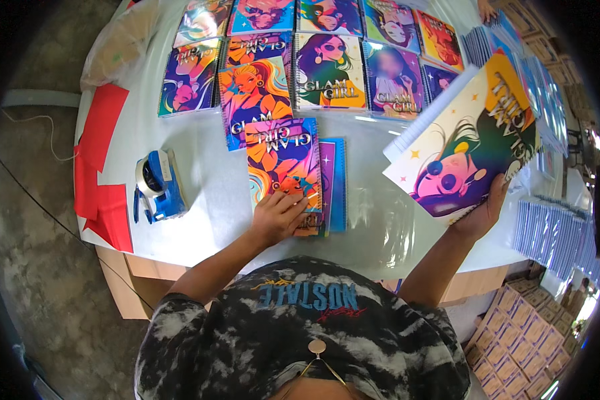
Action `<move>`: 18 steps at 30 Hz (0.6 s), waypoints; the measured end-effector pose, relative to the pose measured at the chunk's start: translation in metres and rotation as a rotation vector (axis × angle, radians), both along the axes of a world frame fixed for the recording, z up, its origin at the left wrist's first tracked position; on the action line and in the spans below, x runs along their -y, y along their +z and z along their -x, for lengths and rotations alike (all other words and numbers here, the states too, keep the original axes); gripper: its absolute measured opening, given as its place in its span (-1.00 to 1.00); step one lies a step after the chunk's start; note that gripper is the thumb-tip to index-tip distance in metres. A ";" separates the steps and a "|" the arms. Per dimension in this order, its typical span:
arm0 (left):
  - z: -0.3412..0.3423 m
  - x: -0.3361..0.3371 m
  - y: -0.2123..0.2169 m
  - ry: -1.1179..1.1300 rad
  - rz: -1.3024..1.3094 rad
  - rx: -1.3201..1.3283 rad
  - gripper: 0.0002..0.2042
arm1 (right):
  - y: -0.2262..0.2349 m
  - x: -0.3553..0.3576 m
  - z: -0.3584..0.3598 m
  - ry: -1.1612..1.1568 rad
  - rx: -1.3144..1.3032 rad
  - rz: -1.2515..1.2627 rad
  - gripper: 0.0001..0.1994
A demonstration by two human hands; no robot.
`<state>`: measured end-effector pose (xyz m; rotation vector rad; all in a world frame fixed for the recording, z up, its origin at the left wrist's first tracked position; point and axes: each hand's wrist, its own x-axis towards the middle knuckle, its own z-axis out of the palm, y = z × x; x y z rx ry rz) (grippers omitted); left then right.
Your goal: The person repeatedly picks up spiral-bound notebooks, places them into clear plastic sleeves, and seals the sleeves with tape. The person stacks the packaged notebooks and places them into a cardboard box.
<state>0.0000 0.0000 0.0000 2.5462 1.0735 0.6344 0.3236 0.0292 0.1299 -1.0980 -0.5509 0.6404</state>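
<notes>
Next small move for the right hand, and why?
I'd probably swing the right hand inward, bringing its notebook over the orange-and-purple notebook. The held one is tilted and off to the right, while the left hand rests on the orange-and-purple one, which overlaps other notebooks directly in front of the person.

- Cannot fully see right grip [485, 213] behind raised notebook [473, 143].
- Cannot see orange notebook [283, 157] beneath left grip [279, 216].
- Cannot see co-worker's hand [488, 11] past top edge.
</notes>
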 end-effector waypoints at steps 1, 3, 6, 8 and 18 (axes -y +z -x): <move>-0.004 0.001 0.005 -0.004 0.008 0.050 -0.75 | 0.002 0.002 0.001 -0.018 0.004 -0.010 -0.53; 0.020 0.018 0.017 -0.059 0.093 0.059 -0.75 | -0.012 0.017 0.015 -0.038 -0.082 -0.002 -0.56; 0.004 0.014 -0.006 -0.034 0.058 0.169 -0.76 | 0.000 0.032 -0.003 -0.028 -0.032 -0.004 -0.57; 0.022 -0.047 -0.010 0.521 0.068 -0.039 -0.49 | 0.001 0.037 0.002 -0.041 -0.048 0.005 -0.57; 0.049 -0.202 0.017 0.873 0.309 0.283 -0.30 | 0.010 0.041 0.013 -0.063 0.000 -0.004 -0.57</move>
